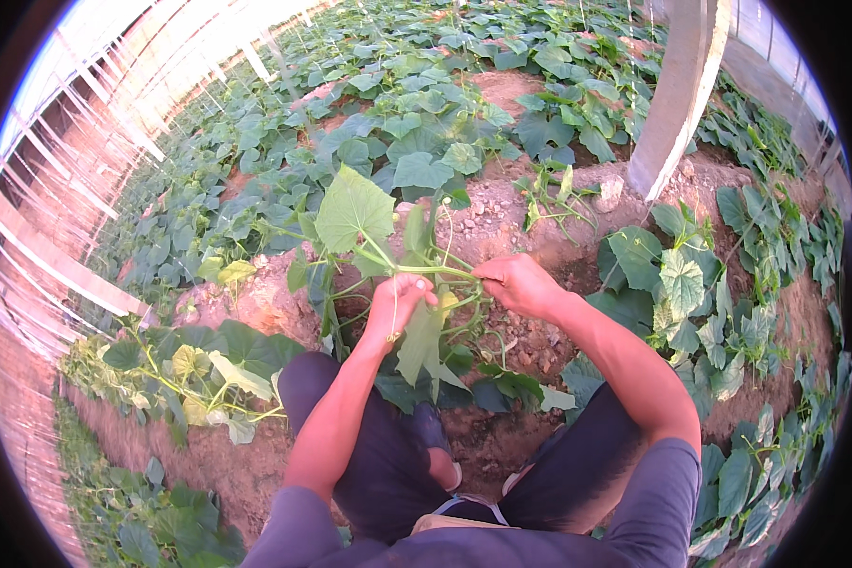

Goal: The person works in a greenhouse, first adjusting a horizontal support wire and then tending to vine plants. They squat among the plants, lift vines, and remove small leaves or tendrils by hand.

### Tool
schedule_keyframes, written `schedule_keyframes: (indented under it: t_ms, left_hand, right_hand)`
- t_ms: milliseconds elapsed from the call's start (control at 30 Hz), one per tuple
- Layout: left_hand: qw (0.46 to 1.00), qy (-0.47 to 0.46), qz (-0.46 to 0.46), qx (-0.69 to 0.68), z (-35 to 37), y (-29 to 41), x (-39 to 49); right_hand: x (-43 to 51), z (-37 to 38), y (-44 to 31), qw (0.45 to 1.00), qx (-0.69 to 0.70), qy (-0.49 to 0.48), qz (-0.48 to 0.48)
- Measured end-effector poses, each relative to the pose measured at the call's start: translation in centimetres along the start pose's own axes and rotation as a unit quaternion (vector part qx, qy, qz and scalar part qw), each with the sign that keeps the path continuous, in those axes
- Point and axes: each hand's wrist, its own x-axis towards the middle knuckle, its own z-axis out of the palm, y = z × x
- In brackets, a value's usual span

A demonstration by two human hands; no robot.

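Observation:
Between my two hands runs a green vine stem, roughly level, in front of my knees. My left hand grips it from below near a leaf joint. At its other end my right hand pinches the stem between thumb and fingers. A broad green leaf stands up above my left hand, and a thin curled tendril hangs across that hand. Beneath the stem droop another leaf and a small yellow one. The fingertips of both hands are partly hidden.
A pale concrete post rises from the soil ridge at the upper right. Cut stems lie on the ridge beside a stone. Leafy vines grow on my right, more vines on my left. White strings hang over the rows.

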Motion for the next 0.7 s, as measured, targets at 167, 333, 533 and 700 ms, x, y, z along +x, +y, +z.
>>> schedule_keyframes:
  t_ms: [167,333,533,700]
  left_hand:
    - [0.966,0.201,-0.02,-0.162,-4.0,1.7,-0.3]
    - [0.875,0.404,0.229,0.139,-8.1,4.5,-3.5]
    - [0.926,0.153,0.252,0.236,1.2,8.6,-6.7]
    - [0.986,0.066,0.129,0.085,4.5,5.1,0.5]
  right_hand:
    - [0.6,-0.5,0.4,0.999,-0.023,-0.002,0.029]
    - [1.2,-0.5,0.2,0.999,-0.023,0.037,0.023]
    - [1.3,-0.3,0.1,0.996,-0.066,0.026,0.062]
    - [2.0,0.4,-2.1,0.996,-0.05,0.0,0.078]
